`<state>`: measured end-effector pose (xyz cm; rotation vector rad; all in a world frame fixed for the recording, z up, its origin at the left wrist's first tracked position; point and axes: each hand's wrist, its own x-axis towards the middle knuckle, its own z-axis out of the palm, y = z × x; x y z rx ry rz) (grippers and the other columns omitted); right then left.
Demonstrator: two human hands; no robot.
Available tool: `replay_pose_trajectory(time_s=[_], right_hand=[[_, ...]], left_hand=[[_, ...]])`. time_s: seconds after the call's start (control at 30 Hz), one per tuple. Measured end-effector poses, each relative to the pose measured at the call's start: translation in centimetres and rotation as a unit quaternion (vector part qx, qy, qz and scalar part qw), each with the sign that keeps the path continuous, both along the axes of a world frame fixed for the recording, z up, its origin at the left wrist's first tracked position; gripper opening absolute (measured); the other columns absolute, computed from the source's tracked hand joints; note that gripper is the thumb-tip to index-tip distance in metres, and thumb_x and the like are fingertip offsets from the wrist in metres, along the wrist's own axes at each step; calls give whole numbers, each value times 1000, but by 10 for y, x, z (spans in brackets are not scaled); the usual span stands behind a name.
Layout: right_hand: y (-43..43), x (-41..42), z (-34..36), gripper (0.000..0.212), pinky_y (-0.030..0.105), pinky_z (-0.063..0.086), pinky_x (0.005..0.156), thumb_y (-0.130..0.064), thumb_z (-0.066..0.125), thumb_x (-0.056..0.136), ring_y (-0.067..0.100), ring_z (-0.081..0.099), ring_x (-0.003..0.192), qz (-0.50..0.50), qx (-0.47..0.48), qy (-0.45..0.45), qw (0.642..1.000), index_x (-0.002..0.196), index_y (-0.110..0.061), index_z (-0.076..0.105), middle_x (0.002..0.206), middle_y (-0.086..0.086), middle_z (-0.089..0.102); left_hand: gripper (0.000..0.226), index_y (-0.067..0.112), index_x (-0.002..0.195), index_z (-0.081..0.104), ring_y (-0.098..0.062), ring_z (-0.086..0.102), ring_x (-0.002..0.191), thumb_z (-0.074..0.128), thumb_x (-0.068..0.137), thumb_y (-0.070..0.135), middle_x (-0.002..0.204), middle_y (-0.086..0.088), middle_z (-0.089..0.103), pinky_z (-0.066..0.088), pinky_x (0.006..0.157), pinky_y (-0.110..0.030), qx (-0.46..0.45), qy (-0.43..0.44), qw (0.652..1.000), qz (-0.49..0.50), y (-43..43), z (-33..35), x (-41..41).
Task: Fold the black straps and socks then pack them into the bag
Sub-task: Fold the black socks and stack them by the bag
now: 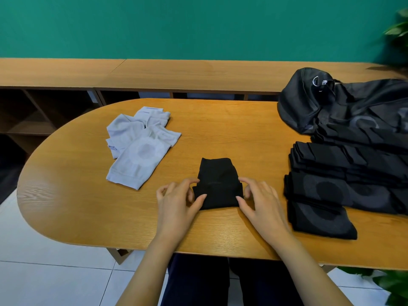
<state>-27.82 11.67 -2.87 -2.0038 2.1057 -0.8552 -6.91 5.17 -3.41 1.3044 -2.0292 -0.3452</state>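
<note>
A folded black piece (pixel 218 184) is seen lying flat near the middle of the desk's (pixel 66 195) near edge, directly in front of the person. It is pinched at its left side by the left hand (pixel 178 199), whose thumb rests on the fabric's lower left corner while the curled fingertips touch its left edge further up. The right side is gripped in the same manner by the right hand (pixel 260 199), the thumb laid on the lower right corner and the bent fingers set against the right edge. Both hands are partly closed on the cloth, not clenched into fists. Whether the piece is a strap or a sock cannot be told. At the right end of the desk a stack of black pieces (pixel 340 186) with faint round patterns is spread, reaching from the near edge back toward the far right corner. Behind it, at the far right corner, a black bag (pixel 313 107) is lying slumped, touching the stack. Toward the left part of the desk, nearer the far edge, a loose heap of pale grey pieces (pixel 139 144) is lying, well apart from the black piece. Beyond the desk a long wooden bench (pixel 176 74) is set against a green wall (pixel 198 25).
</note>
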Motion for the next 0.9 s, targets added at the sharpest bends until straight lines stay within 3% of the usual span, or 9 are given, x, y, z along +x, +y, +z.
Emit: replay_pose_trajectory(time_s=[0.1, 0.17, 0.23, 0.3, 0.4, 0.67, 0.9], right_hand=[[0, -1, -2, 45, 36, 44, 98, -35, 55, 93, 5, 41, 109, 7, -27, 36, 999, 137, -30, 47, 116, -13, 51], [-1, -2, -2, 44, 38, 29, 112, -43, 43, 98, 9, 31, 135, 46, -22, 60, 997, 142, -34, 44, 144, -12, 42], [-2, -1, -3, 49, 39, 9, 120, -54, 28, 100, 7, 12, 147, 80, 23, 79, 993, 145, -40, 39, 155, -19, 28], [-5, -1, -3, 55, 42, 0, 121, -64, 18, 97, 3, 3, 148, 84, 83, 77, 990, 145, -46, 35, 156, -24, 24], [-7, -1, -3, 57, 41, -5, 120, -68, 20, 93, 2, 2, 147, 73, 114, 66, 989, 145, -49, 31, 156, -26, 22], [-5, -1, -5, 64, 37, 0, 118, -72, 19, 89, 5, 23, 136, 34, 67, 100, 992, 140, -43, 45, 143, -24, 42], [-4, -1, -5, 65, 36, 5, 119, -72, 27, 88, 5, 24, 135, 34, 52, 85, 994, 142, -39, 43, 142, -22, 43]], left_hand=[[21, 33, 105, 68, -8, 46, 103, 65, 86, 40, 105, 13, 55, 27, 97, -35, -32, -22, 999, -10, -2, -4, 0], [25, 34, 105, 72, -12, 41, 119, 58, 89, 46, 126, 11, 53, 21, 100, -34, -26, -32, 999, -16, -3, -5, 0], [39, 36, 111, 71, -10, 35, 128, 46, 91, 59, 138, 15, 49, 17, 105, -33, -10, -42, 998, -36, -2, -4, -1], [56, 39, 121, 65, -3, 30, 131, 36, 86, 71, 140, 21, 47, 13, 113, -36, 22, -56, 997, -57, -2, -2, -1], [69, 41, 131, 56, 2, 29, 131, 33, 79, 81, 140, 24, 47, 5, 119, -46, 48, -91, 993, -63, -1, 0, -1], [75, 43, 134, 50, -6, 35, 125, 37, 73, 84, 132, 25, 52, 1, 118, -49, 32, -123, 991, -41, 0, 3, -1], [66, 42, 130, 55, -6, 39, 123, 35, 79, 79, 126, 24, 54, 3, 118, -48, 25, -112, 993, -38, 1, 2, -1]])
